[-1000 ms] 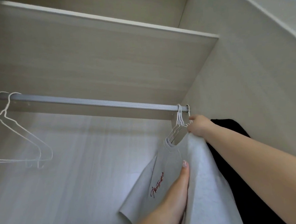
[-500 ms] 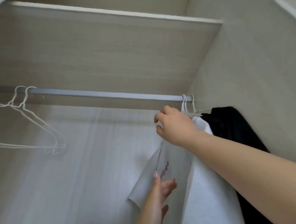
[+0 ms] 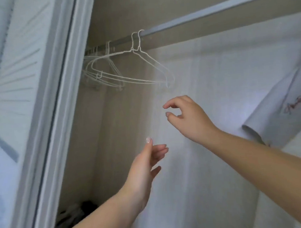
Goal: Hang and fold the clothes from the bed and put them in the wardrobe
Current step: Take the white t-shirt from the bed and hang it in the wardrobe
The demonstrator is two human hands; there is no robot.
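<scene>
A grey wardrobe rail carries several empty white wire hangers hooked along its left stretch.

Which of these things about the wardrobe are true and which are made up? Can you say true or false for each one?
1. Both hands are empty. True: the left hand and the right hand hold nothing.
2. The white wire hangers hang on the rail. True.
3. The right hand is gripping a hanger. False: it is below the hangers, apart from them, its fingers loosely curled.
4. The grey shirt with red writing lies on the wardrobe floor. False: it hangs at the right edge of the view.
5. The nearest hangers carry clothes. False: they are bare.
</scene>
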